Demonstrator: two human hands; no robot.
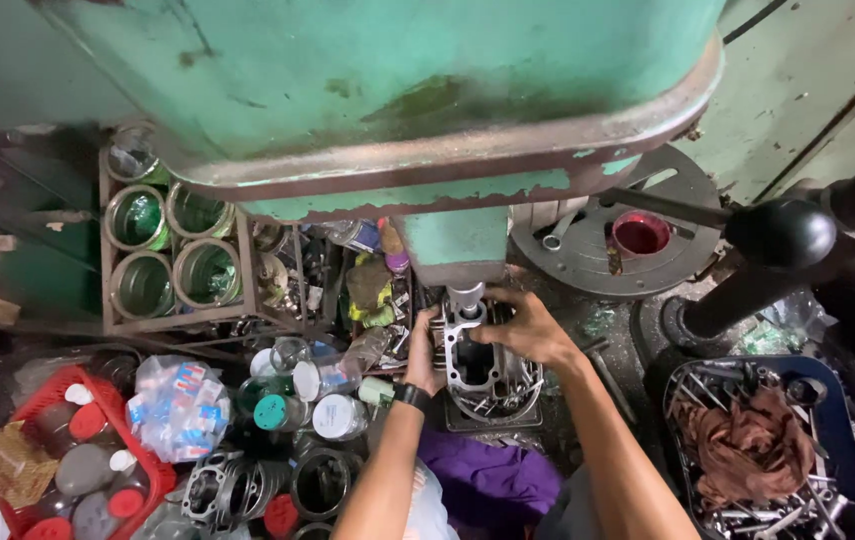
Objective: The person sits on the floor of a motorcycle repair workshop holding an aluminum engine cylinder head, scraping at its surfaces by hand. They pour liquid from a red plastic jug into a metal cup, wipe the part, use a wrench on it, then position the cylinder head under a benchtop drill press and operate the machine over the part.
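A finned metal engine cylinder (478,362) sits on the work table under the spindle (465,297) of a large green drill press (398,100). My left hand (424,352), with a black wristband, grips the cylinder's left side. On its top right edge rests my right hand (528,328), fingers curled over the rim. The cylinder's bore opening shows dark between the two hands.
Several open cans (173,250) stand in a rack at left. A red basket (78,450) of bottles sits lower left, a blue tray (778,450) with tools and a brown rag lower right. The press's black-knobbed lever (778,232) juts out at right. Purple cloth (488,480) lies below.
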